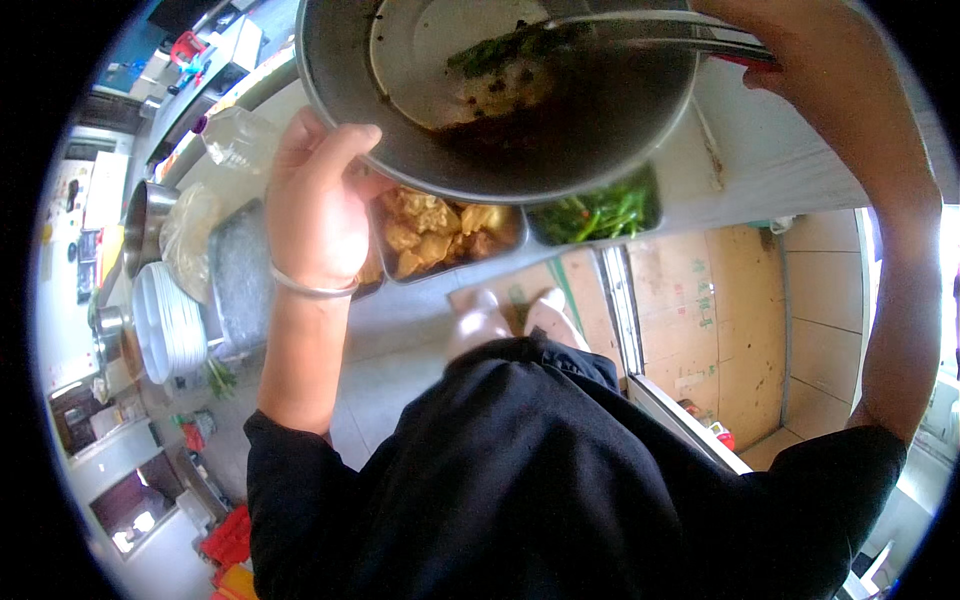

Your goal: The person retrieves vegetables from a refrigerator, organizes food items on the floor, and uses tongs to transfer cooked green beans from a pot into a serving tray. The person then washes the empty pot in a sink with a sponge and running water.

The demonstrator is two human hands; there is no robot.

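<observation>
My left hand (pixel 322 187), with a bangle on its wrist, grips the rim of a large round metal bowl (pixel 480 169) and tilts it. Dark liquid with small dark bits lies inside. At the upper right, my right hand (pixel 757 45) holds metal tongs (pixel 660 26) by their red-marked end. The tongs reach into the bowl, where their tips are at a clump of dark green vegetable (pixel 499 56). Below the bowl stand a metal tray of browned food pieces (pixel 435 229) and a tray of green vegetables (pixel 596 206). The bowl hides part of both.
To the left are a stack of white plates (pixel 171 322), a metal container (pixel 244 274), a clear plastic bag (pixel 191 232), a metal pot (pixel 146 217) and a plastic bottle (pixel 240 139) on its side. Flattened cardboard (pixel 675 300) covers part of the floor.
</observation>
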